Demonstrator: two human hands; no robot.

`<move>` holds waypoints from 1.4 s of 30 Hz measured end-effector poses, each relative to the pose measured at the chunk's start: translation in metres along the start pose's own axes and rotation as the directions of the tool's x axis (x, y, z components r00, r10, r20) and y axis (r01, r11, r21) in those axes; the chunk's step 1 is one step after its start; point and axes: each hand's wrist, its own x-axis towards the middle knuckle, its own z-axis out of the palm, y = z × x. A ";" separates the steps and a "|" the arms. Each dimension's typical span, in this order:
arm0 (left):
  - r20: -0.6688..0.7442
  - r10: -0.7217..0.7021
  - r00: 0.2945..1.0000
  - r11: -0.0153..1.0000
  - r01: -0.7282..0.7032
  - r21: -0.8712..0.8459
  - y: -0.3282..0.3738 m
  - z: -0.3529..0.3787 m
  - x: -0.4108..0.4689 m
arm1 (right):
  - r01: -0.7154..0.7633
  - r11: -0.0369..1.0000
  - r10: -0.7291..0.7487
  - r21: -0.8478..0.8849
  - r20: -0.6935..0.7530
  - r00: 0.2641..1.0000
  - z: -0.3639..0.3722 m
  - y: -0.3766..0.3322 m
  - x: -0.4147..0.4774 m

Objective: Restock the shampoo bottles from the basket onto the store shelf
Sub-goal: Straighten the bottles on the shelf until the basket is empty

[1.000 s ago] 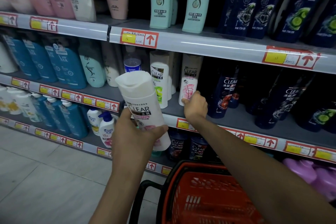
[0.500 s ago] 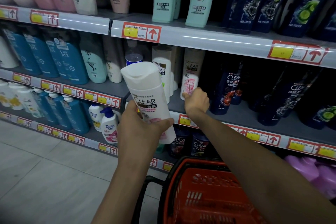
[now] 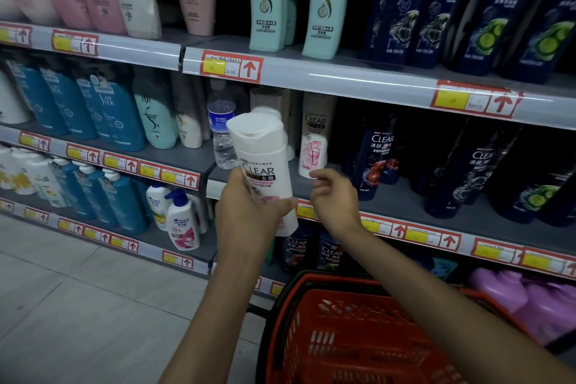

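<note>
My left hand [image 3: 246, 215] grips a white CLEAR shampoo bottle [image 3: 263, 162] with a pink label, held cap-up and tilted left in front of the middle shelf [image 3: 405, 203]. My right hand [image 3: 335, 196] hovers just right of it, fingers loosely curled and holding nothing, a little below a matching white CLEAR bottle [image 3: 314, 137] that stands on the shelf. More white bottles stand behind the held one, mostly hidden. The red basket [image 3: 352, 340] sits below my arms at the bottom of the view.
Dark blue CLEAR bottles [image 3: 374, 159] fill the middle shelf to the right. A clear water bottle [image 3: 223, 131] stands left of the white bottles. Teal bottles [image 3: 322, 0] are on the upper shelf, purple jugs [image 3: 530, 299] at the lower right, tiled floor [image 3: 78, 305] at left.
My right hand has let go of the shelved white bottle and drawn back toward the held bottle. My left hand has raised its bottle and brought it closer to the shelf.
</note>
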 end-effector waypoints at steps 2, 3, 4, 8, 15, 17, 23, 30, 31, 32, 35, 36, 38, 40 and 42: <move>-0.007 0.026 1.000 0.999 -0.026 0.019 0.000 0.013 0.002 | 0.090 0.996 -0.091 0.018 0.085 0.992 -0.011 -0.004 -0.016; -0.005 0.030 1.000 0.999 -0.030 0.030 0.000 0.020 0.003 | 0.132 0.991 -0.129 -0.018 0.125 0.984 -0.018 -0.008 -0.023; -0.002 0.028 1.000 0.999 -0.028 0.034 0.000 0.027 0.004 | 0.181 0.982 -0.170 -0.061 0.159 0.973 -0.025 -0.012 -0.030; -0.013 0.031 0.999 0.996 -0.030 0.079 -0.002 0.051 0.012 | 0.277 0.957 -0.252 -0.087 0.227 0.941 -0.034 -0.017 -0.039; 0.004 0.061 0.998 0.992 -0.061 0.107 -0.007 0.077 0.036 | 0.228 0.974 -0.228 0.011 0.035 0.973 -0.015 -0.004 -0.013; 0.022 0.077 0.997 0.996 -0.078 0.039 -0.009 0.083 0.044 | 0.228 0.973 -0.228 0.041 0.002 0.974 -0.012 -0.003 -0.003; 0.117 0.119 0.986 0.992 -0.123 0.024 -0.017 0.098 0.065 | 0.205 0.979 -0.204 0.002 -0.054 0.977 -0.002 0.001 0.031; 0.180 0.031 0.983 0.993 -0.051 0.109 -0.040 0.110 0.071 | 0.158 0.985 -0.161 -0.071 -0.035 0.986 0.006 0.014 0.050; 0.192 0.027 0.981 0.993 -0.048 0.107 -0.040 0.110 0.070 | 0.148 0.987 -0.150 -0.064 -0.035 0.988 0.006 0.013 0.051; 0.198 0.019 0.980 0.994 -0.040 0.105 -0.042 0.111 0.070 | 0.145 0.988 -0.147 -0.058 -0.033 0.989 0.006 0.014 0.052; 0.196 0.012 0.980 0.998 -0.023 0.058 -0.054 0.113 0.072 | 0.138 0.988 -0.142 -0.068 -0.053 0.989 0.008 0.015 0.050; 0.194 0.010 0.981 0.999 -0.017 0.038 -0.060 0.115 0.076 | 0.121 0.990 -0.127 -0.074 -0.073 0.989 0.009 0.016 0.050; 0.202 -0.002 0.979 1.000 -0.004 0.030 -0.065 0.116 0.078 | 0.084 0.992 -0.093 -0.091 -0.098 0.991 0.012 0.015 0.049; 0.215 -0.003 0.977 1.000 -0.003 0.028 -0.062 0.114 0.077 | 0.063 0.992 -0.076 -0.112 -0.110 0.991 0.014 0.016 0.050; 0.224 -0.012 0.975 1.000 0.006 0.027 -0.062 0.112 0.076 | 0.041 0.988 -0.057 -0.152 -0.106 0.993 0.017 0.019 0.050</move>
